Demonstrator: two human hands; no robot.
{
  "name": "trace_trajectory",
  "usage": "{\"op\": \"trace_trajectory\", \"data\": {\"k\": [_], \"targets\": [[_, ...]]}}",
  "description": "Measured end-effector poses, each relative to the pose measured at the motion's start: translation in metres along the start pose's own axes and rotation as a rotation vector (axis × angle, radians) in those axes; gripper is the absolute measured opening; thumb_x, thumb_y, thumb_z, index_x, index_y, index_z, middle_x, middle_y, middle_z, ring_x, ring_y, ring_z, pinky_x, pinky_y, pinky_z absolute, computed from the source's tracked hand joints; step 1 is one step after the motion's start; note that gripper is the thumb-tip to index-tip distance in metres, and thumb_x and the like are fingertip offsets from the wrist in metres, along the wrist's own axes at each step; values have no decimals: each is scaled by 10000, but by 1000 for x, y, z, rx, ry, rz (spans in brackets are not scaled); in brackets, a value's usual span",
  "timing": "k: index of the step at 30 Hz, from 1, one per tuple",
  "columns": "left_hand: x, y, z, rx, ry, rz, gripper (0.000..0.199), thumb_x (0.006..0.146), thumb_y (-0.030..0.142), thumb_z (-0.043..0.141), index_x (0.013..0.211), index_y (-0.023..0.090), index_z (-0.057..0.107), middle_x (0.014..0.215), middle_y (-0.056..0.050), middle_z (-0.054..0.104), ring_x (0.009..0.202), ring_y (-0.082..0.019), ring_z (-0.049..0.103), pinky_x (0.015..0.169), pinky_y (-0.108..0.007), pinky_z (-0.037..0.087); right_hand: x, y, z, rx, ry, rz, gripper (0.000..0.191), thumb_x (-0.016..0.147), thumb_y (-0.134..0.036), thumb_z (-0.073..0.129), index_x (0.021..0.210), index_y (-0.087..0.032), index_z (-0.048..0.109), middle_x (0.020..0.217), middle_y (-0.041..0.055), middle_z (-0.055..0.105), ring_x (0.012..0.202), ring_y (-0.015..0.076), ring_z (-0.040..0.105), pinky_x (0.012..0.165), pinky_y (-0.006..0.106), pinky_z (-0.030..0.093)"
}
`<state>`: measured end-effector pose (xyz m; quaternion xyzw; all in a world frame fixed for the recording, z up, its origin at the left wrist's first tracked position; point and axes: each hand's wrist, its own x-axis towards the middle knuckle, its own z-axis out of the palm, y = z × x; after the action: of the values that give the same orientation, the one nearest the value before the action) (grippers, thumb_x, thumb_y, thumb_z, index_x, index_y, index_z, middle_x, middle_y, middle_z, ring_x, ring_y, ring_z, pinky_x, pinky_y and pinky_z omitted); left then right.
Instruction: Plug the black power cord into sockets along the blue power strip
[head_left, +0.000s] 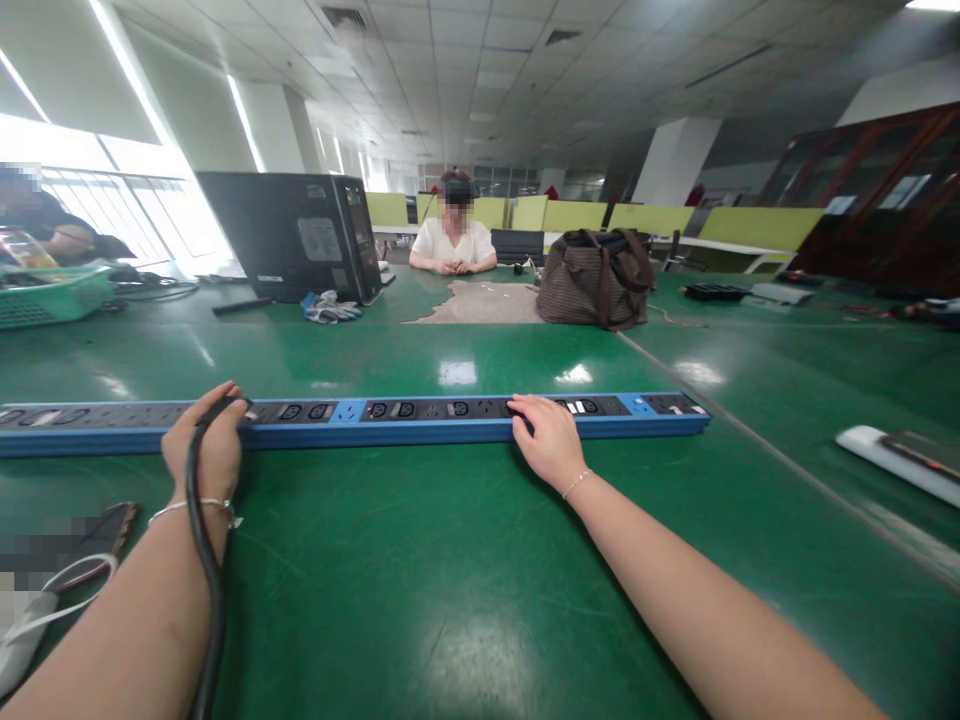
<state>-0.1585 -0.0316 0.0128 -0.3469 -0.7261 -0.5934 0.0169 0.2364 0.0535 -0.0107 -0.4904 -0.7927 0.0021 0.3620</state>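
A long blue power strip (427, 430) with black sockets lies across the green table from the left edge to right of centre. My left hand (206, 440) is closed around the plug end of a thick black cable (204, 560), at the strip's left part. The cable runs back over my wrist and forearm to the bottom edge. My right hand (547, 435) rests on the strip's right part, fingers over its top and thumb near the front side. What lies beneath those fingers is hidden.
On the green table (420, 580) stand a black computer case (277, 235), gloves (330, 307), a brown bag (592, 280) and a green basket (60, 297). A phone (112, 525) lies left, a white device (892, 460) right. A person (454, 240) sits opposite; another (52, 225) is far left.
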Motion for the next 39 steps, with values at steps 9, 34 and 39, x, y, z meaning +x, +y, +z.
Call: {"op": "trace_trajectory", "data": {"k": [9,34,39], "targets": [[9,7,-1,304,-125,-29,514,721,457,587,1143,164,572,1182,-112,637,1072,-282,577,935,-470,429,0,0,-1,-6,-9,-5,280,845,-233,476,1046,-222,672,1183,32,654,1141,221,547,1006,431,388],[14,-19,-3,201,-167,213,358,764,296,600,1113,217,622,1206,-31,643,1115,-187,573,1018,-363,384,1,8,1,-35,-4,-76,292,852,-236,464,1057,-211,670,1171,47,659,1116,221,573,1002,426,416],[15,-23,-3,345,-175,164,417,757,395,565,1142,244,623,1095,-48,678,1061,-235,576,964,-412,418,0,9,1,-35,9,-83,288,860,-247,458,1054,-219,669,1169,44,660,1115,224,573,999,435,419]]}}
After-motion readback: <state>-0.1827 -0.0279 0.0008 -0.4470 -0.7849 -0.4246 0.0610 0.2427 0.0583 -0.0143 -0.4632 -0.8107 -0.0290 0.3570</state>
